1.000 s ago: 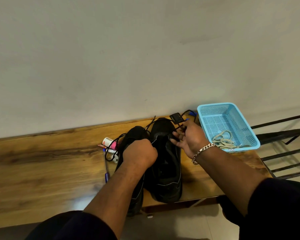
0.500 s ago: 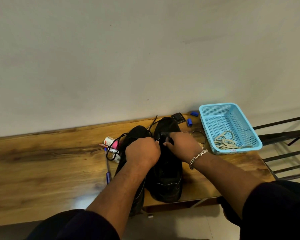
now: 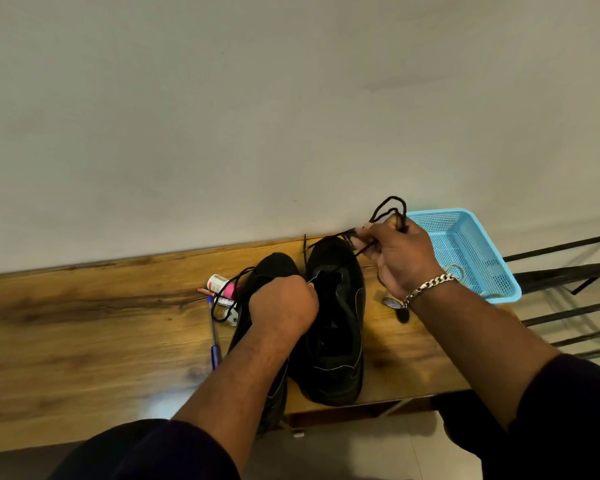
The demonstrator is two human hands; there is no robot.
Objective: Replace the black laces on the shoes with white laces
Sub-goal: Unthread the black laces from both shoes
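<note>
black lace looped above right hand

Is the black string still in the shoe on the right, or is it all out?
Partly out. The right hand holds the black lace up in loops, but it still runs down to the right shoe.

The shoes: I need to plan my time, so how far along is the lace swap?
Early. Done: nothing fully. In hand: the right hand pulls a black lace up out of the right shoe, which the left hand steadies. Left: the left shoe keeps its black lace, and pale laces lie unused in the blue basket.
</note>
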